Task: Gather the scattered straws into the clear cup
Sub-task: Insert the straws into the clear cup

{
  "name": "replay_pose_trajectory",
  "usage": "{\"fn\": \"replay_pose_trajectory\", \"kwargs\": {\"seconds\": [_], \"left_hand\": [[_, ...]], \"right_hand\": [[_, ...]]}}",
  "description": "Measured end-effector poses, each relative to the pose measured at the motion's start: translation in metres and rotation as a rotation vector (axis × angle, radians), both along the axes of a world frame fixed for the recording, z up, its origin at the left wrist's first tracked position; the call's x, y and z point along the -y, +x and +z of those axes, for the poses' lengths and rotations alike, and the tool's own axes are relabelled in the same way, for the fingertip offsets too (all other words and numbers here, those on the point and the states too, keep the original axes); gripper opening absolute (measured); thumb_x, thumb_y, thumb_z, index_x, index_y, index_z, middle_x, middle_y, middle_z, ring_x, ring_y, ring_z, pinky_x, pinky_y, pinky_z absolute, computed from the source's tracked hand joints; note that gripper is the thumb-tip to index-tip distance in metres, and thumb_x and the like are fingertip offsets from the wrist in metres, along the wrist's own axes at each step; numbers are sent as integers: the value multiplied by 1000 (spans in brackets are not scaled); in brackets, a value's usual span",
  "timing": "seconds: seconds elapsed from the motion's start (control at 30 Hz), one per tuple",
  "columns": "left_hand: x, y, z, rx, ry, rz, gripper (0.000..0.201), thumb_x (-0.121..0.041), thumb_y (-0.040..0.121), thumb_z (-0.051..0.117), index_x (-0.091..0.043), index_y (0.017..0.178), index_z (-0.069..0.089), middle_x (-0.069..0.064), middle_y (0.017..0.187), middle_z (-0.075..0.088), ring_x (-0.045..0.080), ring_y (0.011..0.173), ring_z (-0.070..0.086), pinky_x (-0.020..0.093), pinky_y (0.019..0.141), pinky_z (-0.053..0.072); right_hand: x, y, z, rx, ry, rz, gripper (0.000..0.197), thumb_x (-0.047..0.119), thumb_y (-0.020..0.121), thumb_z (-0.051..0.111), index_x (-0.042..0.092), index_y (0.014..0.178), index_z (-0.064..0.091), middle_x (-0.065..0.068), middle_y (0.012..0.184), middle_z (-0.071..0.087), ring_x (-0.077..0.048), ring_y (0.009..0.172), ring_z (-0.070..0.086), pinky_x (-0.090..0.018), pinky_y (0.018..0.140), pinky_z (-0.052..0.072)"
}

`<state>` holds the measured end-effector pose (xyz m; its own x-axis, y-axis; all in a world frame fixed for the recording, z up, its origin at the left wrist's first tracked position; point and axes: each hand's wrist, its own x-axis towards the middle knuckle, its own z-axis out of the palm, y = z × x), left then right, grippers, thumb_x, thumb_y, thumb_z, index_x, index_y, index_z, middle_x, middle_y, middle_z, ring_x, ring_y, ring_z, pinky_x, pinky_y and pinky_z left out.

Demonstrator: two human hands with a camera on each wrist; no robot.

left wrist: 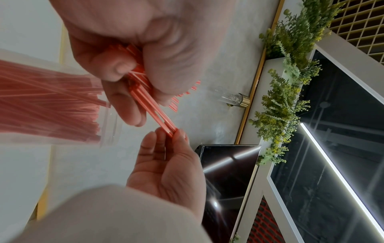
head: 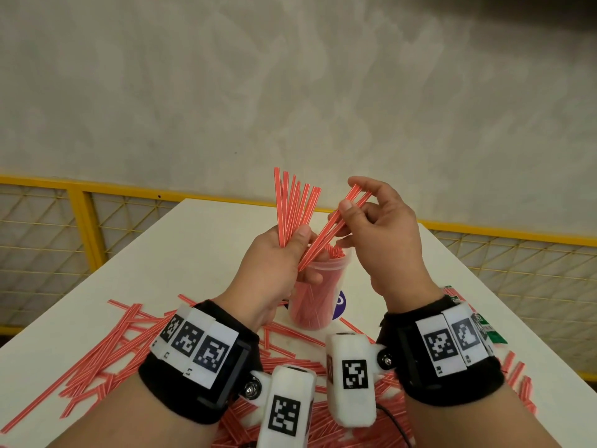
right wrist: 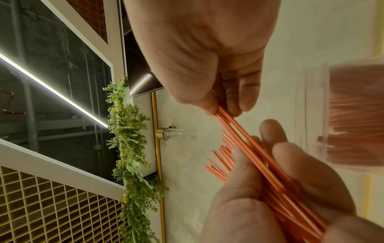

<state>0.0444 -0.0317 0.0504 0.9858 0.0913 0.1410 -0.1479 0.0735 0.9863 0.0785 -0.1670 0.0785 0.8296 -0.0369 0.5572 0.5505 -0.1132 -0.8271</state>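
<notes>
Red straws (head: 295, 208) and left hand (head: 274, 257) partly hide clear cup (head: 318, 299).

Bare forearms, two bare hands: left hand (head: 274, 257), right hand (head: 384, 234). Each wrist wears a wide black fabric strap (head: 200, 379) carrying white rectangular plates printed with black square fiducial markers (head: 211, 350); small labels like R1 on the right-side plates. A silver screw joint (head: 250, 389) links each strap to a white rounded plastic camera housing (head: 350, 379), also marker-tagged. Thin black cable (head: 395, 421) trails from the right housing.
</notes>
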Motion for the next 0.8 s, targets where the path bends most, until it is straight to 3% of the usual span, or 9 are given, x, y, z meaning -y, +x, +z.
{"fn": "replay_pose_trajectory", "kwargs": {"seconds": [0.17,0.3,0.37,0.43,0.47,0.53,0.63,0.8], "left_hand": [[-1,4,-4,-24,7,66,22,-35,101,47,-19,96,62,0,85,73,8,47,55,18,36,34],[-1,7,-6,-21,49,104,25,-37,100,47,-20,96,64,-4,85,70,3,51,49,20,50,38],[-1,8,-7,-23,70,113,26,-38,100,46,-20,96,64,-4,84,68,4,55,47,24,54,36],[-1,8,-8,-15,80,117,27,-38,101,45,-21,94,64,-4,80,64,5,54,44,26,53,33],[-1,8,-8,-13,82,120,27,-38,101,45,-21,93,64,-4,78,63,5,52,43,26,52,32],[-2,7,-8,-17,83,124,26,-39,101,45,-22,93,64,-7,73,59,4,51,42,26,51,31],[-2,8,-8,-19,94,124,27,-40,101,44,-23,94,64,-8,70,52,5,50,40,25,49,32],[-1,6,-7,-33,46,87,36,-50,97,44,-19,101,63,-6,65,47,4,38,35,19,39,29]], "right_hand": [[8,4,1,129,157,-105,29,10,95,57,28,116,55,-9,72,70,-15,65,69,-25,53,53],[14,8,-2,267,29,-244,32,14,95,56,36,118,53,-3,76,68,-16,74,69,-37,65,58],[14,10,-5,314,-74,-275,33,13,94,57,33,120,56,6,76,64,-13,77,67,-33,72,56],[13,14,-10,310,-136,-277,33,12,93,59,28,122,60,10,77,62,-15,77,66,-28,74,53],[13,15,-13,297,-163,-276,33,12,93,60,28,122,61,8,80,64,-18,77,65,-31,75,53],[12,17,-19,281,-236,-283,32,15,92,62,31,120,63,2,85,66,-24,81,62,-36,77,51],[11,21,-25,246,-324,-296,31,20,91,62,40,115,64,6,79,66,-25,83,59,-29,74,46],[9,20,-22,214,-223,-260,35,25,90,63,57,105,59,3,80,69,-26,88,62,-46,83,50]]}}
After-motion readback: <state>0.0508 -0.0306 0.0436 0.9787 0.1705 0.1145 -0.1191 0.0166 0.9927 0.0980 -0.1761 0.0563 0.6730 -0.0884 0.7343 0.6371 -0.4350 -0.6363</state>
